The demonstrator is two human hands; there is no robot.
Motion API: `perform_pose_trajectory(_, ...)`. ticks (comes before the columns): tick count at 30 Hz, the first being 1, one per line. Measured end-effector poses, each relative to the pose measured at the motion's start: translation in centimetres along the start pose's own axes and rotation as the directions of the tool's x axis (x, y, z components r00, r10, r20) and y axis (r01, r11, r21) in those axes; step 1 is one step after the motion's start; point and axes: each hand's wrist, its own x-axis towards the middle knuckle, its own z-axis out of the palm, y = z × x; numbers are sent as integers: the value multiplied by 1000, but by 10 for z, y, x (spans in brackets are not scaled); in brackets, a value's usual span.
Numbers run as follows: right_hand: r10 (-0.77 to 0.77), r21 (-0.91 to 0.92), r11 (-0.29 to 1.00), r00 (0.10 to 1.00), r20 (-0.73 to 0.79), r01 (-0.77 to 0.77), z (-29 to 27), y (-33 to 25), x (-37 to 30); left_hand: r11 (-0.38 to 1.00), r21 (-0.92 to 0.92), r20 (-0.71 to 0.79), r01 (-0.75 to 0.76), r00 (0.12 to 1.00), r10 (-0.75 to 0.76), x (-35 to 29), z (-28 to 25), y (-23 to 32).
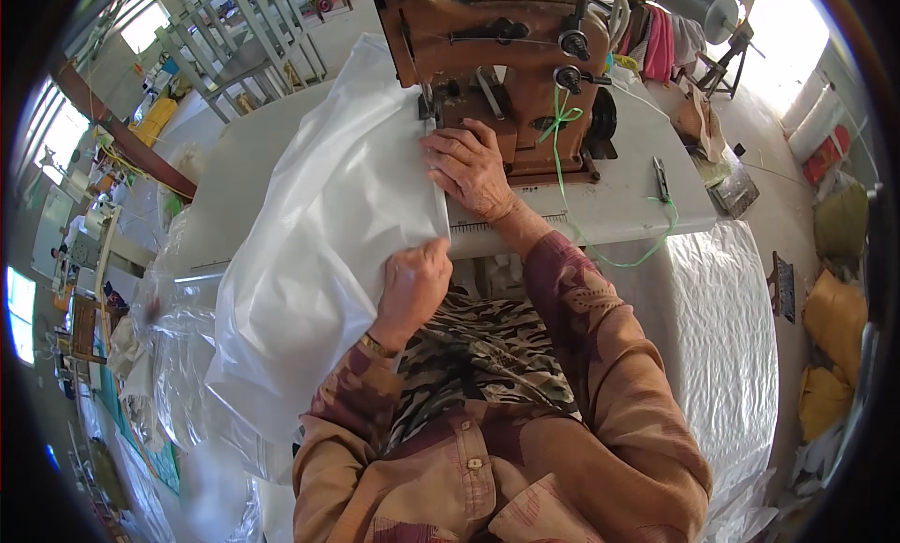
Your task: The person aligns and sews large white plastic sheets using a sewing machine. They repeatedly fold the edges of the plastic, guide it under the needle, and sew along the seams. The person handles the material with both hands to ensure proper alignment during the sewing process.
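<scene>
Sheet (323, 201), white and glossy, lies over the left part of the table (647, 191) and hangs past its near edge. Its right edge runs up to the foot (426, 106) of the sewing machine (469, 46); the bulk spreads leftward, probably because the machine's body blocks the right.

The left hand (412, 288) is curled near the table's edge, thumb and forefinger closed on the sheet's border, seemingly to hold it taut. The right hand (473, 173) rests just in front of the foot, fingers close together on the same border, likely to guide it flat; whether its thumb pinches, I cannot tell. With 2 holds, the border lies nearly straight.

Snips (662, 179) lie right of the machine, where a green cord (561, 119) from it loops toward them, perhaps as a tether.
</scene>
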Motion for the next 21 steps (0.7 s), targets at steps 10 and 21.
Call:
perform_pose_trajectory(10,93,-84,992,995,36,-90,0,-6,5,999,14,-93,36,995,-35,73,2,-27)
perform_pose_trajectory(21,175,-112,979,983,59,-168,-4,-8,3,973,-36,-193,228,954,-230,58,15,-14)
